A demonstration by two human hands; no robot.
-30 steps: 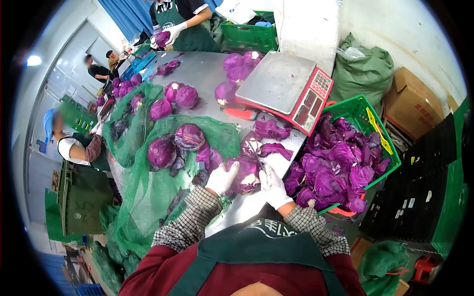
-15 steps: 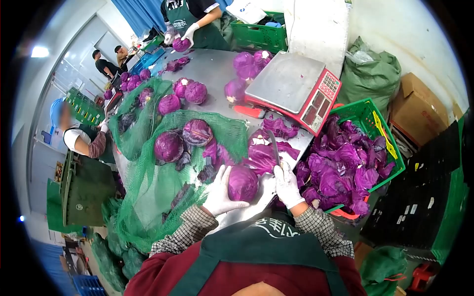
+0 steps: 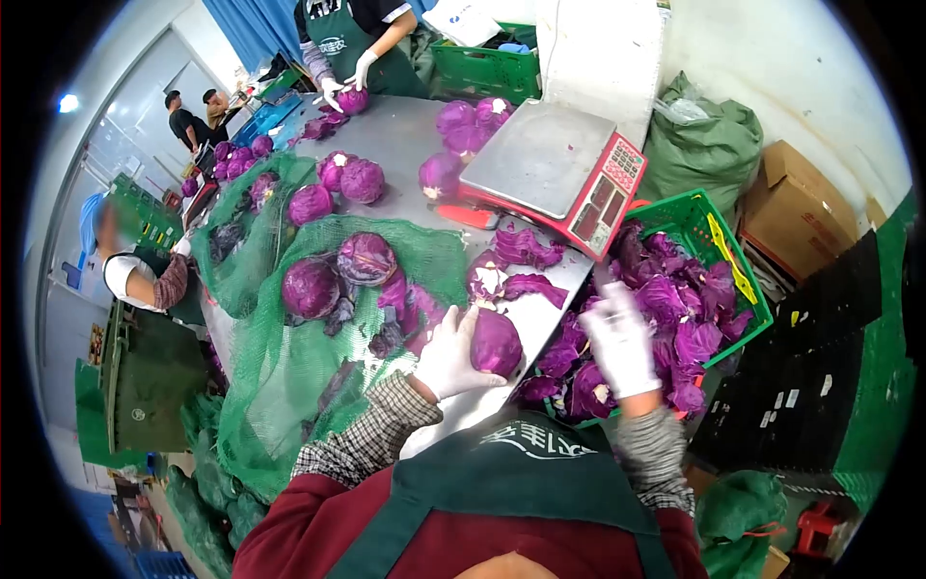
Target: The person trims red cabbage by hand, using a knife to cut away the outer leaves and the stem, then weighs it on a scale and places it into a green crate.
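Note:
My left hand (image 3: 451,355) is closed around the side of a purple cabbage (image 3: 497,344), which rests at the near edge of the metal table. Off to the right, my right hand (image 3: 618,340) hangs over the green crate (image 3: 758,323) of purple leaves, smeared by motion. A blurred knife (image 3: 603,280) appears to point up from its fingers. Beyond the held cabbage lie a trimmed cabbage (image 3: 485,279) with a pale cut base and loose outer leaves (image 3: 529,248). Two cabbages, one of them dark-leaved (image 3: 367,259), sit on green netting (image 3: 280,362) to the left.
A red scale (image 3: 550,159) stands on the table, with an orange-red handled tool (image 3: 469,216) by its corner. More cabbages (image 3: 362,180) lie farther back. A co-worker (image 3: 357,48) handles a cabbage across the table; another person (image 3: 145,275) stands at left.
My right hand has swung right from beside the cabbage to over the crate. A large leaf near it has left the table. My left hand stays on the cabbage. The view has shifted slightly.

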